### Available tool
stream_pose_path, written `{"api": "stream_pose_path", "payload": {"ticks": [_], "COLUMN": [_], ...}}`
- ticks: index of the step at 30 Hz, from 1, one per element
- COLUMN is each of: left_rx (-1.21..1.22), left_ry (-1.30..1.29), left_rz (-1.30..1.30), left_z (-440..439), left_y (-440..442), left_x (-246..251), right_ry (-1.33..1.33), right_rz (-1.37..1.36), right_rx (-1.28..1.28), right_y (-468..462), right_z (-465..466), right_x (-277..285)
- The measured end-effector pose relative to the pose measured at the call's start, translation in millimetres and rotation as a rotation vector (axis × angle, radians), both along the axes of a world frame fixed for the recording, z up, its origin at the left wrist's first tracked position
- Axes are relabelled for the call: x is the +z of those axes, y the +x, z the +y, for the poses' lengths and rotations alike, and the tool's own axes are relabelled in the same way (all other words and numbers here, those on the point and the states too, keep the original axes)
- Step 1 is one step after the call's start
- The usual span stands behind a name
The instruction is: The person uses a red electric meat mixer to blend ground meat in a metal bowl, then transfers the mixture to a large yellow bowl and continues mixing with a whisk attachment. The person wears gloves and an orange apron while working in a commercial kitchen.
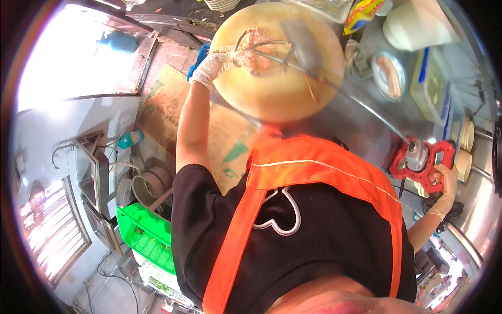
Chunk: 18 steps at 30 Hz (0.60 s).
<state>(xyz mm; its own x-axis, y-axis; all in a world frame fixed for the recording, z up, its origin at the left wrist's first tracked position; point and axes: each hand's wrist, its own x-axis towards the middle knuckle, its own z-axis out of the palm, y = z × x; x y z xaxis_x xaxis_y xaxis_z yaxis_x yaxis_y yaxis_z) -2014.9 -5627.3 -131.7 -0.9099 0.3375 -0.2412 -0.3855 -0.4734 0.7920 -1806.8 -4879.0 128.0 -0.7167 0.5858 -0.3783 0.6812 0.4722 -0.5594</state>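
My left hand [219, 64], in a thin white glove, grips the looped end of a metal mixing paddle [270, 44]. Pink raw meat paste [259, 59] clings to the loops and fingers, so the fingertips are partly hidden. Paddle and meat are over a round yellowish chopping board [251, 98]. A long metal shaft joins the paddle to a red hand-held electric mixer [421, 159] at the right. My right hand [445, 182] is closed around its red handle. A cleaver [304, 43] with a wide grey blade lies on the board, partly behind the shaft.
Right of the board are a metal plate [389, 76] with pale meat, a clear lidded container [431, 84], a white bowl [411, 27] and a yellow packet [362, 15]. Flattened cardboard [172, 106] covers the floor at left. A green basket [147, 235] stands behind my left arm.
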Motion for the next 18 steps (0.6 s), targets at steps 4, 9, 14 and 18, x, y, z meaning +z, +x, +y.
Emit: {"api": "stream_pose_path", "payload": {"ticks": [4, 9, 14, 18], "left_rx": [-0.014, -0.052, 0.081, 0.176], "left_ry": [-0.210, -0.746, -1.157, -0.915], "left_rz": [0.041, 0.302, 0.245, 0.224], "left_z": [-1.7, 1.8, 18.4, 17.1], "left_y": [-9.5, -20.1, -7.1, 9.1], "left_x": [5.4, -16.9, -28.9, -12.5], "right_ry": [0.023, 0.045, 0.039, -0.033], "right_rz": [0.017, 0.006, 0.029, -0.034], "right_rx": [-0.004, -0.045, -0.040, -0.084], "right_y": [-0.8, -6.5, 3.5, 10.9], "right_z": [-8.5, -15.8, 23.4, 75.8], "right_x": [4.5, 6.0, -9.2, -33.9]}}
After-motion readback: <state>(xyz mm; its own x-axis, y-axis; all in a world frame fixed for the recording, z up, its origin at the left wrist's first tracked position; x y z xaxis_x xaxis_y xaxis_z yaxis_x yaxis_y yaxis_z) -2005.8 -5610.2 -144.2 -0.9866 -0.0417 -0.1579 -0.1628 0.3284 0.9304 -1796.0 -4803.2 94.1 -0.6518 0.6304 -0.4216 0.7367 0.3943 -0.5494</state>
